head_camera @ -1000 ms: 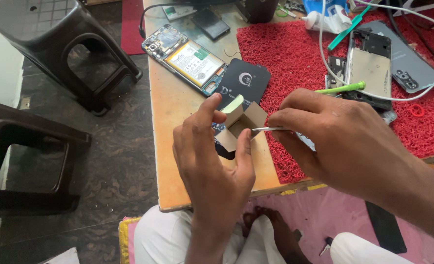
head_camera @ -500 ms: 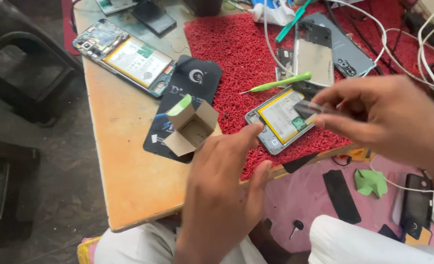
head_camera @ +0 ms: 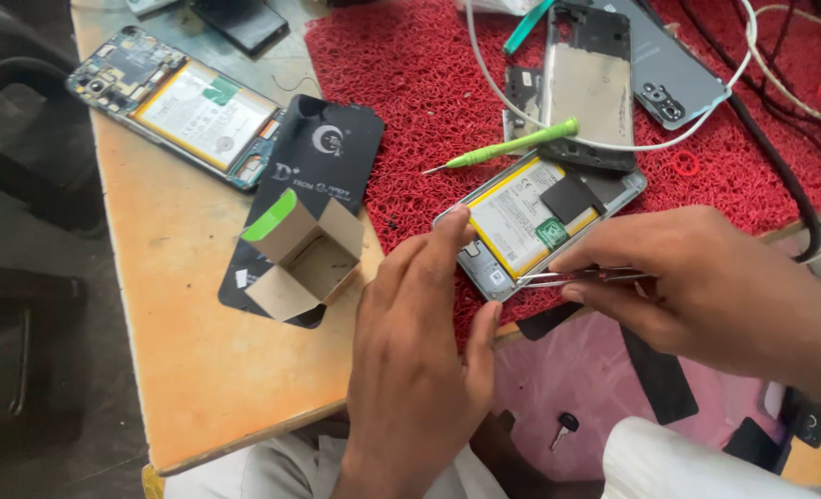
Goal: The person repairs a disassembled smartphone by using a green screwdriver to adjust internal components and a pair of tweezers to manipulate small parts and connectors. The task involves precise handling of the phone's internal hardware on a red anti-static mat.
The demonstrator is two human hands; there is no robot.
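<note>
The opened phone point(head_camera: 540, 222), battery exposed, lies on the red mat point(head_camera: 410, 83) at the table's near edge, between both hands. Left hand point(head_camera: 419, 360) is loosely spread, holding nothing, index fingertip pressing the phone's lower-left corner. Right hand point(head_camera: 706, 286) pinches metal tweezers point(head_camera: 577, 275), tips at the phone's bottom edge. Opened phones counted: two; green screwdriver point(head_camera: 512, 148): one; cardboard box point(head_camera: 304, 254): one.

Location: a phone repair workshop, probably small. Evidence: opened phones point(head_camera: 181, 108) with exposed batteries, a green screwdriver point(head_camera: 507, 148), cables point(head_camera: 614, 143), and a red work mat point(head_camera: 410, 83) on the desk point(head_camera: 198, 370).
</note>
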